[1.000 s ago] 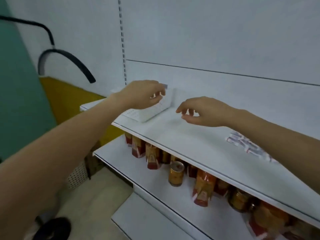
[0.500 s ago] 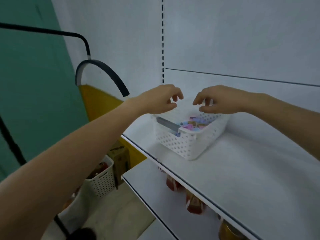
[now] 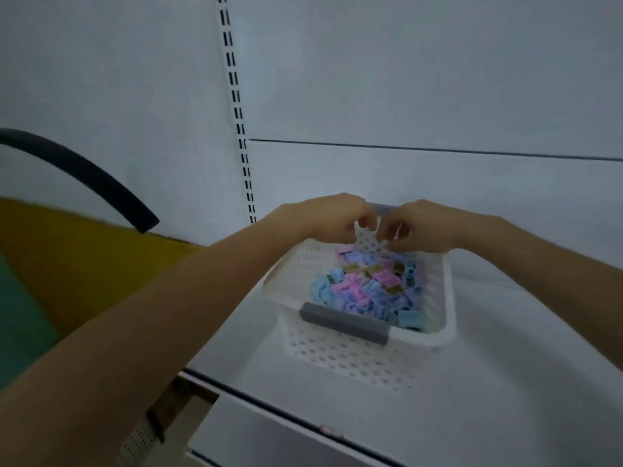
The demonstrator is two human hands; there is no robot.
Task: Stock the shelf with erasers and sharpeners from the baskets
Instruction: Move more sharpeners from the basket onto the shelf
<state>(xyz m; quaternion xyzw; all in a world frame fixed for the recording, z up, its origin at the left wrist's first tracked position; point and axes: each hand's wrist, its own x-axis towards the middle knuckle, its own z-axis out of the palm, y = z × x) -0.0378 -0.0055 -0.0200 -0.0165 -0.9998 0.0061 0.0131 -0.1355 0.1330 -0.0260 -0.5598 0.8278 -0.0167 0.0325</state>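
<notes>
Sitting on a white shelf (image 3: 505, 382) is a white perforated basket (image 3: 337, 358), viewed from above and from its near side. It is filled with a heap of small pastel pieces (image 3: 367, 288) in blue, pink and brown. They are too blurred to be told apart as erasers or sharpeners. A grey handle (image 3: 344, 323) is fitted across the basket's near rim.

Two bare forearms are stretched out over the shelf. The left hand (image 3: 330, 219) and the right hand (image 3: 421, 227) are held side by side above the far end of the basket, almost touching. Their fingers are curled downward toward the pieces. Whether anything is pinched in either hand cannot be told.

Behind the basket a white back panel is seen, with a slotted upright (image 3: 236, 106) running down it. A black curved bar (image 3: 87, 176) is seen at the left, with a yellow panel (image 3: 84, 264) below it. A lower shelf (image 3: 269, 443) is glimpsed underneath.
</notes>
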